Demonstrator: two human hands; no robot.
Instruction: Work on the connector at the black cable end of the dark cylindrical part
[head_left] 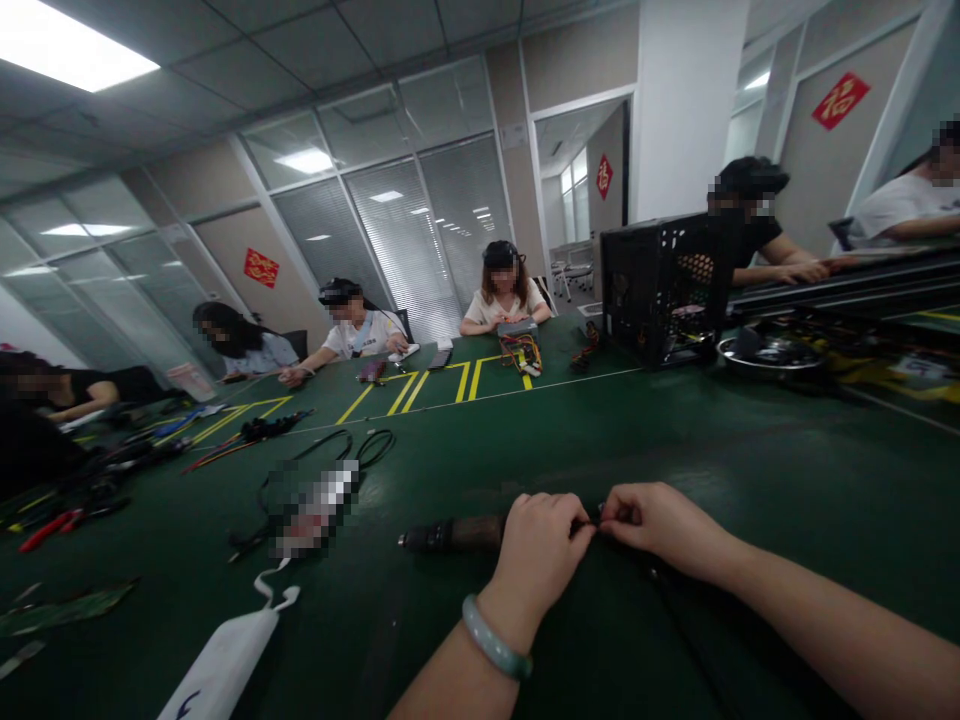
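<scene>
A dark cylindrical electric screwdriver (471,532) lies on the green table, its tip toward the left. My left hand (536,548), with a pale green bangle on the wrist, closes over its rear end and hides that part. The thumb and fingertips of that hand come together close to my right hand (660,522). My right hand pinches at the tool's back end, where something small shows between the fingertips, too small to name. A dark cable (679,615) runs below my right hand toward the bottom edge.
Left of the screwdriver lie a blurred-out packet (319,510) with black cords, a white strip-like object (221,660), a green circuit board (71,608) and red-handled pliers (51,530). A black computer case (637,290) and a metal bowl (772,352) stand far right. Several people sit around.
</scene>
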